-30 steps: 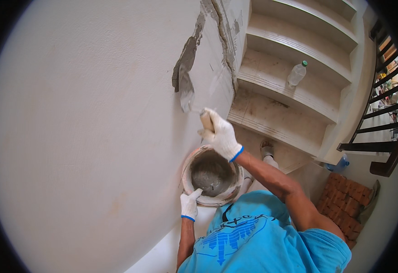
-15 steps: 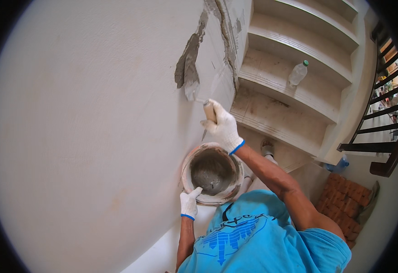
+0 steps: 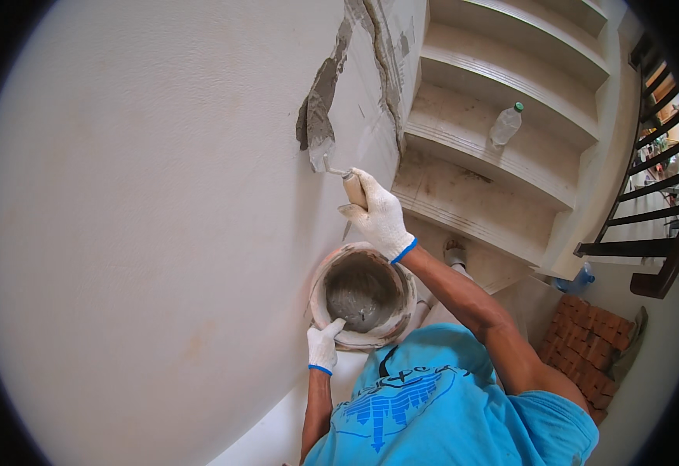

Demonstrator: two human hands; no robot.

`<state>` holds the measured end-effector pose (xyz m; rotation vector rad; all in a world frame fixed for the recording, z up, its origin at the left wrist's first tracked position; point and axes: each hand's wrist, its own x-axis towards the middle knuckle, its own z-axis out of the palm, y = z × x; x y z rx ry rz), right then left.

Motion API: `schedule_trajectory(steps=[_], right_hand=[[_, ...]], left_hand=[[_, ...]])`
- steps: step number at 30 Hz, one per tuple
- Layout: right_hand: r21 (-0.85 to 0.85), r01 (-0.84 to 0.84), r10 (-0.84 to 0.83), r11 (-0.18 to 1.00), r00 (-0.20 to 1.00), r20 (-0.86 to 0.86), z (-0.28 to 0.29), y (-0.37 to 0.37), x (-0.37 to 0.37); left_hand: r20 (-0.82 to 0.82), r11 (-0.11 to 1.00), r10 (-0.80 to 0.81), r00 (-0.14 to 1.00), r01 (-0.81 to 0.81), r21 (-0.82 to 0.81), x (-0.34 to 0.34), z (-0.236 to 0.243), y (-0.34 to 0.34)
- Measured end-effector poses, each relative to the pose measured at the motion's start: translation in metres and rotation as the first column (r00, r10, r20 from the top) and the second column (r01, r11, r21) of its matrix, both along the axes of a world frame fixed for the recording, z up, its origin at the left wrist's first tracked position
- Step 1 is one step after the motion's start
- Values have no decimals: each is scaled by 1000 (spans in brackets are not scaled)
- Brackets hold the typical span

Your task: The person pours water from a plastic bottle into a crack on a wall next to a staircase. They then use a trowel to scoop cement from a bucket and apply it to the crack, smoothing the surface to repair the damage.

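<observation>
A worker in a turquoise T-shirt (image 3: 433, 412) with a darker blue print, seen from above, applies a trowel (image 3: 353, 187) to a pale wall (image 3: 161, 202) beside a flight of stairs (image 3: 475, 186). The right hand (image 3: 380, 219), in a white knitted glove with a blue cuff, is wrapped around the trowel's light-coloured handle near the centre of the frame, thumb pointing left; the bent metal neck reaches up and left to the lower end of a rough grey mortar patch (image 3: 325, 97) in the upper middle, where the blade is hard to tell from the mortar. To the right of the patch, a dark, jagged crack (image 3: 386, 74) runs down the wall toward the steps. The left hand (image 3: 323, 348), gloved to match, grips the near left rim of a round, mortar-smeared bucket (image 3: 318, 299), its thumb over the edge, just below the centre of the frame. Wet grey mortar (image 3: 361, 301) lies inside. A clear plastic bottle (image 3: 506, 126) with a green cap stands on a step at upper right, and a dark railing (image 3: 635, 249) lines the right edge. At lower right, a blue plastic bottle (image 3: 577, 279) sits near stacked reddish-brown bricks (image 3: 580, 334).
</observation>
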<state>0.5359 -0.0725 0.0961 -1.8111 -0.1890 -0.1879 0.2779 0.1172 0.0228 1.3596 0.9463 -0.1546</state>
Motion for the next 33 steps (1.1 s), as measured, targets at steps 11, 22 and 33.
schedule_trajectory(steps=[11, 22, 33], right_hand=[[62, -110, 110, 992, 994, -3, -3, -11, -38], [-89, -275, 273, 957, 961, -36, 16, -41, -69], [-411, -508, 293, 757, 826, -481, 79, -199, -83]], left_hand=[[0, 996, 20, 1000, -20, -85, 2, 6, -7], [-48, 997, -74, 996, 74, -5, 13, 37, -13], [80, 997, -77, 994, 77, 6, 39, 30, -29]])
